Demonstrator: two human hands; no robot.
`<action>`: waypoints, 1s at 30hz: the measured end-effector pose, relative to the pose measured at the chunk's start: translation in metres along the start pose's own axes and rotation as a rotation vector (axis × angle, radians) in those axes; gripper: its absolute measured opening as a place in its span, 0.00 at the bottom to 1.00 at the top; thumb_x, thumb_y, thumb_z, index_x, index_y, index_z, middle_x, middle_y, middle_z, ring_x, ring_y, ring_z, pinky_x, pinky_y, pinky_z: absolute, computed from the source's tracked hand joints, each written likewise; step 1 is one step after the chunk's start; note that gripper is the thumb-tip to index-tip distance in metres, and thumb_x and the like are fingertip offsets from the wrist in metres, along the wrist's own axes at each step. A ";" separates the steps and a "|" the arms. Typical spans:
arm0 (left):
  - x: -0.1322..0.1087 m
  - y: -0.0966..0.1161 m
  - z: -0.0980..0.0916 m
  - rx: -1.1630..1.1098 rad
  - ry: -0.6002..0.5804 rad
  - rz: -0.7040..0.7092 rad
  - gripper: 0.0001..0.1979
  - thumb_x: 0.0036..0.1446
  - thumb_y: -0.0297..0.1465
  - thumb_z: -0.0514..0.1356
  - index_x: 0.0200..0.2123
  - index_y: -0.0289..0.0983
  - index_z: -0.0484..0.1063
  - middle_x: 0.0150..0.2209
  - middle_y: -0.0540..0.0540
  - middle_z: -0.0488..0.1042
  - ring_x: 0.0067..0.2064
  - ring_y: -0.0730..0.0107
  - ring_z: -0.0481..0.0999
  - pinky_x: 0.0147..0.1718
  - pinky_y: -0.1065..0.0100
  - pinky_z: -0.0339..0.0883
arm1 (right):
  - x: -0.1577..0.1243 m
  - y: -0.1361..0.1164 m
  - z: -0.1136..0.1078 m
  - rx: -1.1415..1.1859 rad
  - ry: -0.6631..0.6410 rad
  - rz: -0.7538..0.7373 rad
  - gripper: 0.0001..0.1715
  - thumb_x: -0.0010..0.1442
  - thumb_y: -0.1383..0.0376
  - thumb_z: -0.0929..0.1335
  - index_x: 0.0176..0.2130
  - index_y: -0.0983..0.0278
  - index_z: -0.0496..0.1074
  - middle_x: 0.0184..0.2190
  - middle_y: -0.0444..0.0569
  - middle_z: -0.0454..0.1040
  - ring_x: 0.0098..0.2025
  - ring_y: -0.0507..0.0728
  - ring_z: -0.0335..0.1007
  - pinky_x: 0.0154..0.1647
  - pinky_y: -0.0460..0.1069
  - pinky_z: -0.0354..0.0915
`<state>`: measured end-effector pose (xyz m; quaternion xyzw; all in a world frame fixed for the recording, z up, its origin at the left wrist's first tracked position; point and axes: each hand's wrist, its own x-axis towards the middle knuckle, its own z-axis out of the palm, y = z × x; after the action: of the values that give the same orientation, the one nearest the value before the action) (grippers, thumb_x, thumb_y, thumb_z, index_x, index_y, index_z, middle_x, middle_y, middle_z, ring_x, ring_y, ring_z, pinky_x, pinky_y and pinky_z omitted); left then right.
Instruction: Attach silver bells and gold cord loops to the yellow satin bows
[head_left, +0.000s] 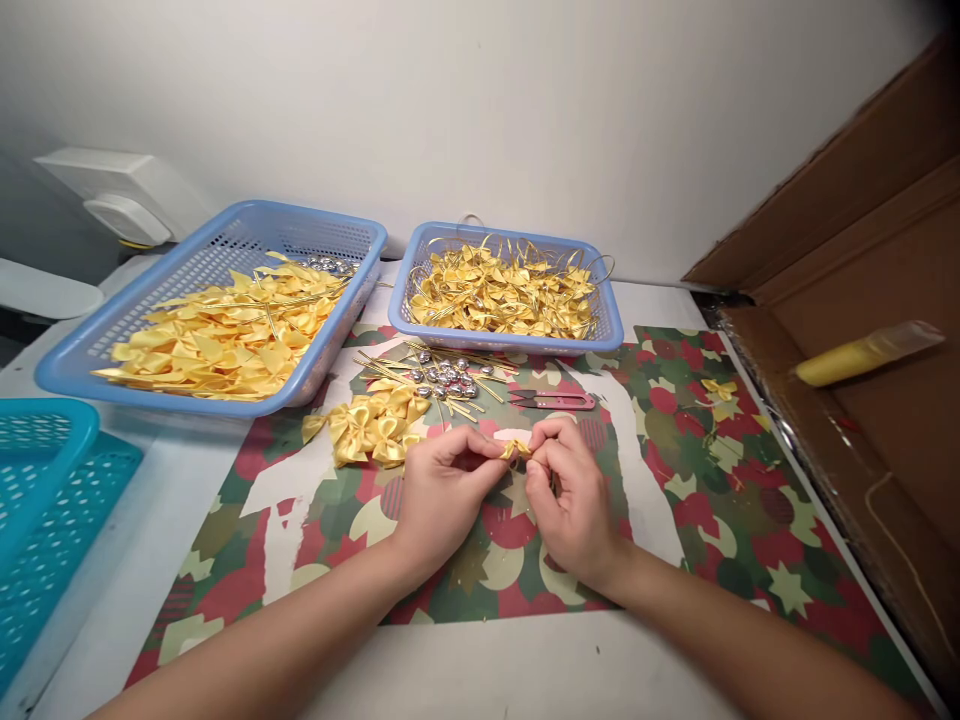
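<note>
A small yellow ribbon bow (515, 449) is held between my two hands above the patterned sheet. My left hand (450, 490) pinches its left side between thumb and fingers. On the other side my right hand (568, 495) grips the bow's right end, fingers curled in. Part of the bow is hidden by my fingertips. Just beyond lie a pile of yellow bows (375, 425), several silver bells or beads (454, 378), gold cord ties (390, 370) and pink-handled thread snips (555, 400).
Two blue baskets, one at the left (255, 407) and one at the back (506, 343), hold yellow bows. A teal basket (67, 540) stands at the left edge. Cardboard (862, 240) with a yellow tube (832, 365) borders the right. A loose bow (720, 389) lies on the patterned sheet (784, 540).
</note>
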<state>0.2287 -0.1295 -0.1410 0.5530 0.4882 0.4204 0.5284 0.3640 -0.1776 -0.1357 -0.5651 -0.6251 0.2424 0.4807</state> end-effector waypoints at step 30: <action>-0.006 0.007 -0.003 -0.053 -0.156 0.194 0.06 0.50 0.24 0.65 0.23 0.37 0.74 0.27 0.48 0.81 0.30 0.68 0.81 0.30 0.72 0.74 | 0.028 0.020 -0.029 0.412 -0.346 0.180 0.14 0.54 0.58 0.74 0.40 0.60 0.72 0.36 0.47 0.73 0.38 0.55 0.72 0.39 0.49 0.70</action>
<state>0.2255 -0.1347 -0.1333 0.6144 0.3786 0.4380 0.5360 0.4021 -0.1533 -0.1315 -0.4590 -0.5827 0.4990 0.4481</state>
